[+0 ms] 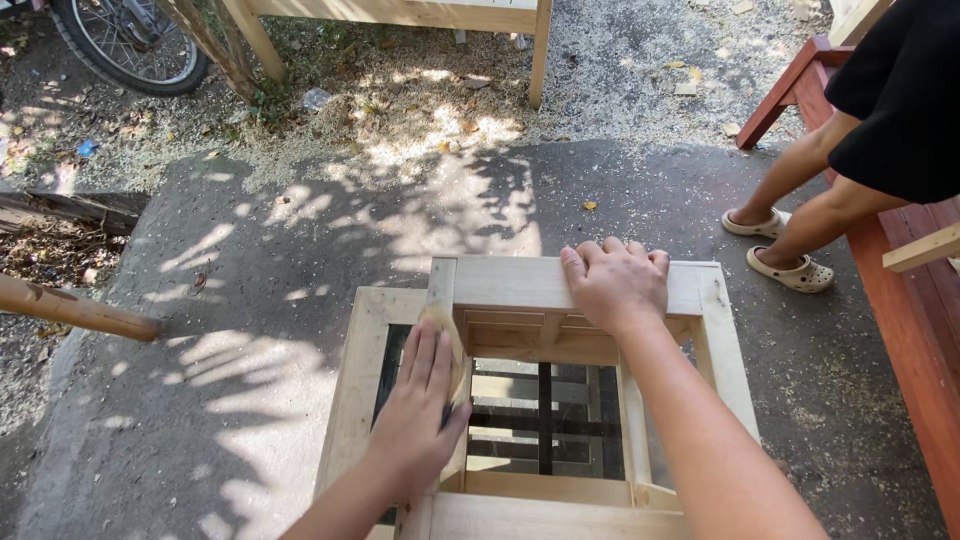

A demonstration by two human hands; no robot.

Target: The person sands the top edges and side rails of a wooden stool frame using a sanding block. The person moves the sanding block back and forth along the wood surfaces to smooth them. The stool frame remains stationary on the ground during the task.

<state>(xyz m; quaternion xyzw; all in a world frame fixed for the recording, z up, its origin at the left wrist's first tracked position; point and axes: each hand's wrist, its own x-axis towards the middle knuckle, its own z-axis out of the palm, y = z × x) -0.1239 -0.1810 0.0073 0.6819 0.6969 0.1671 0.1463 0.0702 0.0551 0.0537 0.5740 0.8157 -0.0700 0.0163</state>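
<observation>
A pale unfinished wooden frame, like a small table or stool seen from above, stands on the concrete in front of me. My right hand lies palm down on its far top rail, fingers curled over the edge. My left hand presses a tan piece of sandpaper against the frame's left upright rail, with the fingers stretched along it. Lower slats and dark bars show through the open top.
A person in black clothing and pale clogs sits on a red wooden bench at the right. Sawdust covers the ground beyond. A wheel and pale wooden legs stand at the back, a round pole at the left.
</observation>
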